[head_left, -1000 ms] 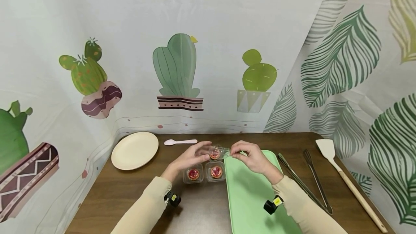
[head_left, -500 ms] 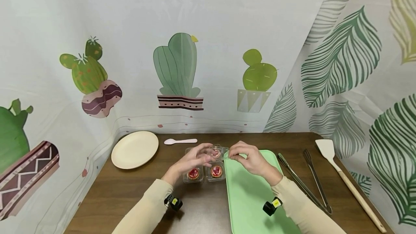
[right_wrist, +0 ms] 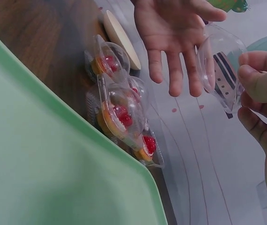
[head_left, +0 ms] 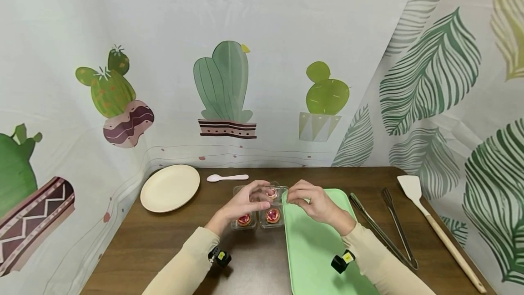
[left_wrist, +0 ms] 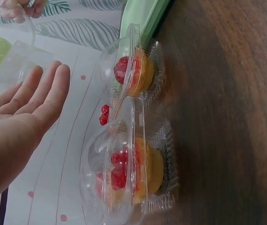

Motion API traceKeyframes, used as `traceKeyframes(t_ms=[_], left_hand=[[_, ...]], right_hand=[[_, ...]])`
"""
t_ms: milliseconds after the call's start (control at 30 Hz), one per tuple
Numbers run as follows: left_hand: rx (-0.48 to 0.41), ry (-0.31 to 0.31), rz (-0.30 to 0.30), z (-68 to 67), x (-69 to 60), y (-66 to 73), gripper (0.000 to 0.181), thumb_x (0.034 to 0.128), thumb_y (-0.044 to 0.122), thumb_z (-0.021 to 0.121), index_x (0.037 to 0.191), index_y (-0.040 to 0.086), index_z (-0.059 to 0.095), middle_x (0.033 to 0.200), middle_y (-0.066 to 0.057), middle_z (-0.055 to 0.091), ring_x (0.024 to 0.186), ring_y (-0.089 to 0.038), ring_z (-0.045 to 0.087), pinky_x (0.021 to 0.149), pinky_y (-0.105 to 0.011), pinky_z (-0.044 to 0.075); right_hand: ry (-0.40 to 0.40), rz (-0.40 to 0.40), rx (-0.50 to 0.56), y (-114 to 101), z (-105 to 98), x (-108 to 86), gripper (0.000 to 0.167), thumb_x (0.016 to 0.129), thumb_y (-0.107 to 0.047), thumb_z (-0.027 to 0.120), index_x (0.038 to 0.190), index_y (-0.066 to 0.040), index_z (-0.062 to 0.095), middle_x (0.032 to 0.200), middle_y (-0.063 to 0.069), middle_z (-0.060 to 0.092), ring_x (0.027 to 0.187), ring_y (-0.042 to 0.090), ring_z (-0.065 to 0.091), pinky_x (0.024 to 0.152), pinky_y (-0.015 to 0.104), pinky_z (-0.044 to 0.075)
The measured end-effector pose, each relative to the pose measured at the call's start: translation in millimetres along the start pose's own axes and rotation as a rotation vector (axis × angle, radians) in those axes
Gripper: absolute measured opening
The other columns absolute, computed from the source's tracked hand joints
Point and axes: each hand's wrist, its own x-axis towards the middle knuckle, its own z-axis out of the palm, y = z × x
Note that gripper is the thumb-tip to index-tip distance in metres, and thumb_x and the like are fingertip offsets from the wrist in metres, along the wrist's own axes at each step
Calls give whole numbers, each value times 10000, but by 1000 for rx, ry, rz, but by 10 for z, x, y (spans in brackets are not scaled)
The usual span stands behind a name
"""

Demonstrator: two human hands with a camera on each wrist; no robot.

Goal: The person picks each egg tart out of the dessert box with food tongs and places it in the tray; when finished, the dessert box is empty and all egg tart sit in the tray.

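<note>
Zero load in the left grip point(head_left: 244, 202), which has just spread wider, so the right grip point(head_left: 314, 202) alone bears the clear plastic shell point(right_wrist: 224, 61), pinching its edge!

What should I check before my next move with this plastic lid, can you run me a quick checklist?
1. Lid gripped: ok. The right hand pinches the clear plastic lid.
2. Lid apart from the tart containers: ok. The right wrist view shows a gap.
3. Left hand free: ok. The left hand has its fingers straight and grips nothing.
4. Front containers covered: ok. The left front tart container and right front tart container have domed lids on.
5. Tongs in hand, if wanted: not ok. The tongs lie right of the green tray.
6. Far tart undamaged: cannot tell; partly hidden.
</note>
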Motion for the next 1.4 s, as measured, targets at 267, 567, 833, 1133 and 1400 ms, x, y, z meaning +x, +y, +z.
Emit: traceKeyframes(t_ms=[267,567,833,1133,1400], left_hand=[[-22,37,-4,36,6,-10,614,881,141,723,1371,-48,404,1279,-320,518,1188,-551,500,913,-329,552],[37,77,7,22,-2,13,603,880,75,707,1392,-37,407,1301,-289,541,1167,-516,532,907,-336,547],[99,107,2,5,9,69,618,866,116,733,1400,48,429,1271,-173,580,1144,-383,593,901,-379,550],[118,111,4,7,22,117,626,881,52,700,1429,98,402,1306,-185,553,1190,-436,549,890,-366,547],[100,92,3,60,-35,380,623,877,93,719,1409,21,402,1295,-231,551,1189,-508,515,908,-370,539]], right_hand=[[0,7,-3,-18,4,-13,272,759,92,746,916,-128,723,974,20,692,901,170,622,804,191,516],[68,291,182,-148,-34,15,415,774,89,750,1166,21,635,1098,152,643,927,254,613,735,359,556],[44,517,333,-163,-81,53,740,782,-2,783,1429,-7,424,1343,163,514,1196,380,541,991,460,483],[-29,671,469,-132,-9,39,962,827,-281,784,1524,24,195,1460,257,416,1354,431,401,1128,490,333],[-47,689,548,-141,53,60,924,829,-231,784,1497,73,223,1441,302,414,1341,458,404,1124,514,342]])
